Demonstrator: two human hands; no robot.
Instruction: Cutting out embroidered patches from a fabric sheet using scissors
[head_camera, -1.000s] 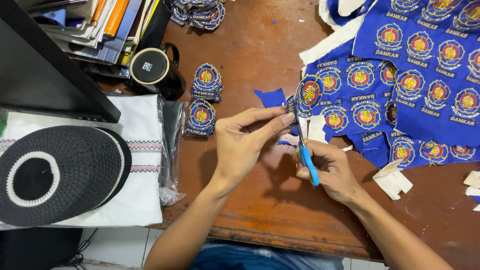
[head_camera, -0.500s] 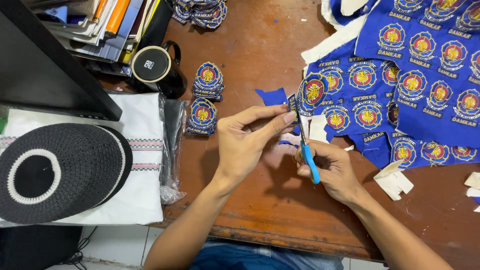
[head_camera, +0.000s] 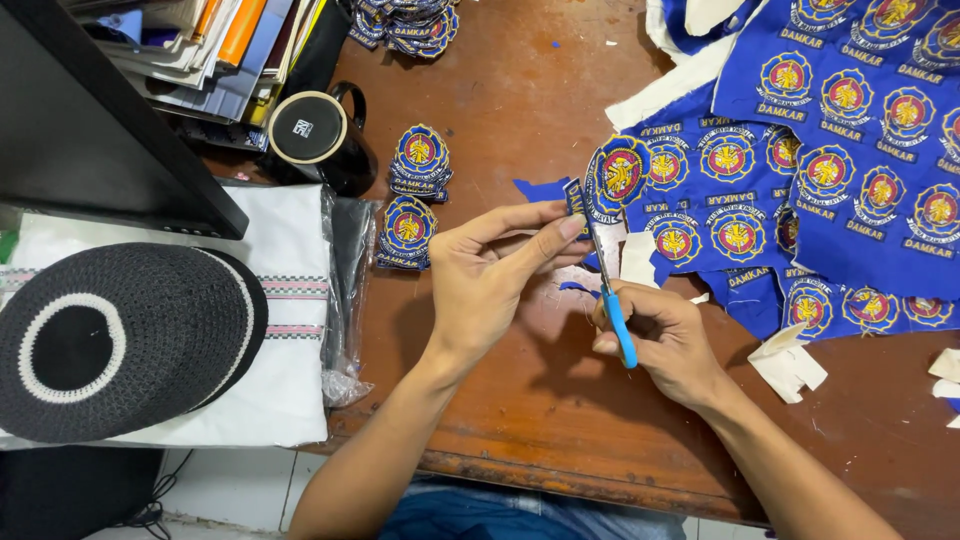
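Round blue embroidered patch (head_camera: 618, 172) (yellow emblem), left hand (head_camera: 490, 280) pinching, scissors (head_camera: 612, 300) trimming

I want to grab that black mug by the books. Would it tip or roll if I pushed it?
The mug stands upright on the wooden table, so it would probably slide, not roll. It looks solid and likely heavy for its size. Its handle should stop rolling if tipped.
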